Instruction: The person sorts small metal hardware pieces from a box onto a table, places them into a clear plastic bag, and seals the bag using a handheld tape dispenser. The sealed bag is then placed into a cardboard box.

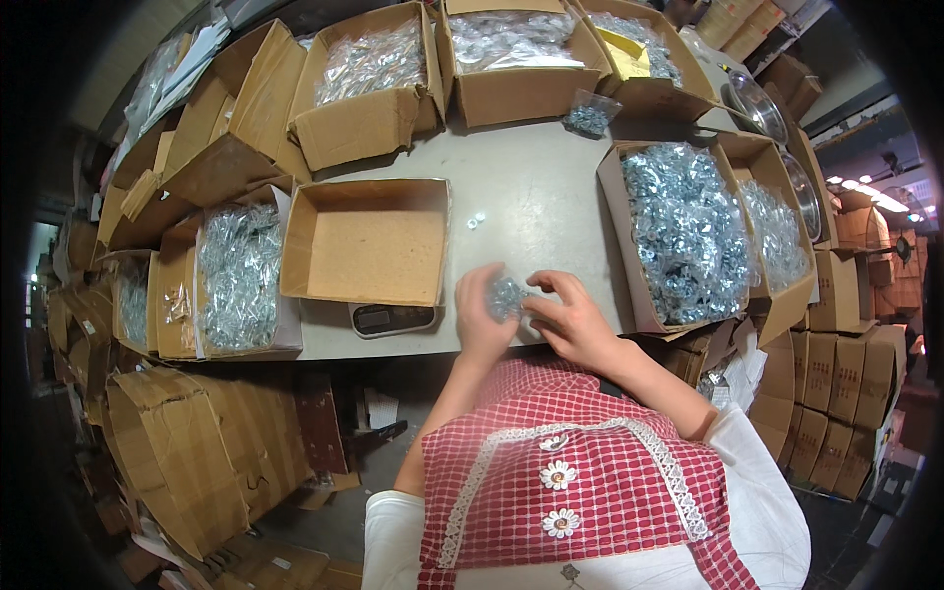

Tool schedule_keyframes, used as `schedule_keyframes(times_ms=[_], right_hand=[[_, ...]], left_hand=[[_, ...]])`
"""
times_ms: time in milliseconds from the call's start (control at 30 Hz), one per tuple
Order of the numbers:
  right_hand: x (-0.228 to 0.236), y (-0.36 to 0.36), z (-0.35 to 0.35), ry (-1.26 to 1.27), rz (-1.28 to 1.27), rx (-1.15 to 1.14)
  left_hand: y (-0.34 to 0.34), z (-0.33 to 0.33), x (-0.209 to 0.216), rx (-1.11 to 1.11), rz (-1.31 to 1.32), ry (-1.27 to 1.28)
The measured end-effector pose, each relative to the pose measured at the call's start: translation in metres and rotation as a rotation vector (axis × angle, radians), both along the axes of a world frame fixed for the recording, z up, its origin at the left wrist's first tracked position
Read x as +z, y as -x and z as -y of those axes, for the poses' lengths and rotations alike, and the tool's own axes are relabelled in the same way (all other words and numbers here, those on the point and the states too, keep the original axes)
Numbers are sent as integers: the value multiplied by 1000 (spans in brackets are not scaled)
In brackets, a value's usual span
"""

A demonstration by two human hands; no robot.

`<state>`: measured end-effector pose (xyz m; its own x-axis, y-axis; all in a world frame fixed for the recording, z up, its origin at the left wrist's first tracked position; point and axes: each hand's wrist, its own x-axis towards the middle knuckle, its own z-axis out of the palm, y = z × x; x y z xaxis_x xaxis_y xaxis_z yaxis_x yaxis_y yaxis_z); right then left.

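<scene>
One clear bag of small metal parts, near the front edge of the bench: left hand curled around its side, right hand pinching its edge, seemingly for steadiness; open filled carton stands rightward, presumably for short reach

The apron is red-and-white checked, the cartons brown, the tabletop pale grey.

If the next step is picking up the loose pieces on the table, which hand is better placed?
Probably the left hand: it is nearer the loose pieces, almost straight below them in view; the right hand is farther off. Both touch the bag.
</scene>
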<state>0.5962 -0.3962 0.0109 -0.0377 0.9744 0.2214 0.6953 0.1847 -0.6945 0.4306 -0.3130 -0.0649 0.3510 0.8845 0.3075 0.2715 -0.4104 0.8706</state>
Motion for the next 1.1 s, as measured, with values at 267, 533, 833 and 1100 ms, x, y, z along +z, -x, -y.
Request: schedule_keyframes(times_ms=[267,533,833,1100], right_hand=[[4,12,-53,-209,-168,187],[-47,-3,-153,-167,72,11],[-38,-33,-73,162,-153,-136],[14,-20,-5,44,-93,-4]], left_hand=[[-2,-4,-10,-12,19,-53],[1,0,-4,-16,-20,56],[-1,0,2,-12,-20,62],[0,-1,3,-19,-52,45]])
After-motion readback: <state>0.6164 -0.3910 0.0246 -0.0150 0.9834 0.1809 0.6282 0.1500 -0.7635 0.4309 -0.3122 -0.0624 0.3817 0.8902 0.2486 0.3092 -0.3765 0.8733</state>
